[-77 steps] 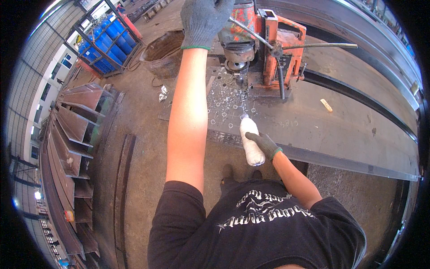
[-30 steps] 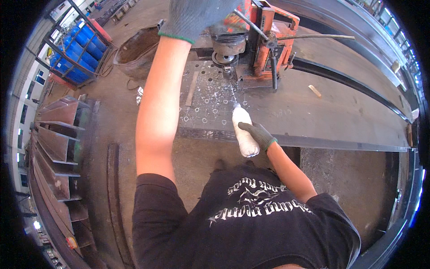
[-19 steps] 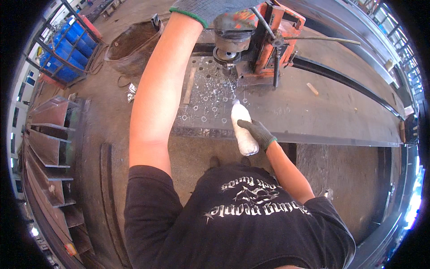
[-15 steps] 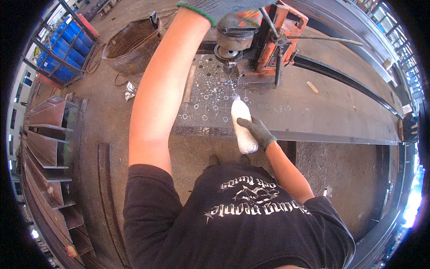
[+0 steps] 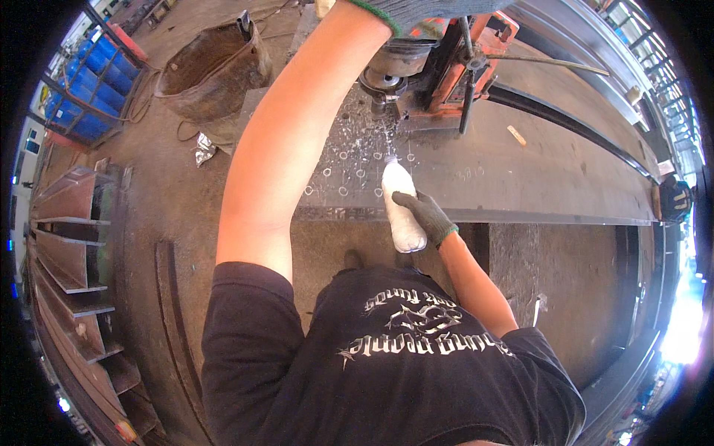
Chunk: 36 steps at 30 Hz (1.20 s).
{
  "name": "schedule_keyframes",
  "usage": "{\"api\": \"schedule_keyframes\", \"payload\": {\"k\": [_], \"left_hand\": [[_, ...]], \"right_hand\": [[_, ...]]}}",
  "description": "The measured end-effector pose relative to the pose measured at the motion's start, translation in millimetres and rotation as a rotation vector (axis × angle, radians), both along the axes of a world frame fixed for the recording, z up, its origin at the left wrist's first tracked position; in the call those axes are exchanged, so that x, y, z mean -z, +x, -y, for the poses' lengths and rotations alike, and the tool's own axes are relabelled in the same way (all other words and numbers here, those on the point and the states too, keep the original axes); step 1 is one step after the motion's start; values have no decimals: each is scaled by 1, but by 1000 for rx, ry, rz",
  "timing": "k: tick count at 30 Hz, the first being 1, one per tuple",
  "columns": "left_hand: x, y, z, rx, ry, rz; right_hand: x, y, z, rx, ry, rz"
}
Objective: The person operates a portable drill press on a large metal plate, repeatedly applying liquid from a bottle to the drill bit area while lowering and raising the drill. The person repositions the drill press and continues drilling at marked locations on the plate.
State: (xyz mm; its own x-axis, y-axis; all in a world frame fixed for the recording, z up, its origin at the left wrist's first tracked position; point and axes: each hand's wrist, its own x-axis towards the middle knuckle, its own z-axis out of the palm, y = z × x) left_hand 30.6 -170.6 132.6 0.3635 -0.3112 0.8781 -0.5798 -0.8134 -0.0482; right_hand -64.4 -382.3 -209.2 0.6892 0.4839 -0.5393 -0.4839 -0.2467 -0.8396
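The right hand [image 5: 425, 214] wraps its fingers round a white bottle [image 5: 402, 204] across the steel plate's [image 5: 543, 189] near edge, apparently so the spout points at the drill [image 5: 407, 56]. The left hand's [image 5: 435, 7] fingers I can't tell; it covers more of the drill than earlier.

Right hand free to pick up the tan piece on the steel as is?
Probably not: the right hand is gripping the white bottle, though only flat steel shows between it and the tan piece.
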Motion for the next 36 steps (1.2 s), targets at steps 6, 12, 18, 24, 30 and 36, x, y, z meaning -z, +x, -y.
{"api": "schedule_keyframes", "payload": {"k": [6,12,18,24,30,36], "left_hand": [[2,1,-2,22,-11,-15],[9,3,0,33,-35,24],[11,0,-6,6,-55,84],[12,4,-2,21,-101,75],[14,8,-2,16,-89,36],[17,12,-1,42,-104,73]], "right_hand": [[26,3,-6,-41,-17,13],[36,2,-6,-18,-79,21],[31,-4,-17,20,-71,34],[16,-7,-18,1,-124,22],[28,-7,-18,29,-71,56],[28,-8,-21,64,-4,149]]}}
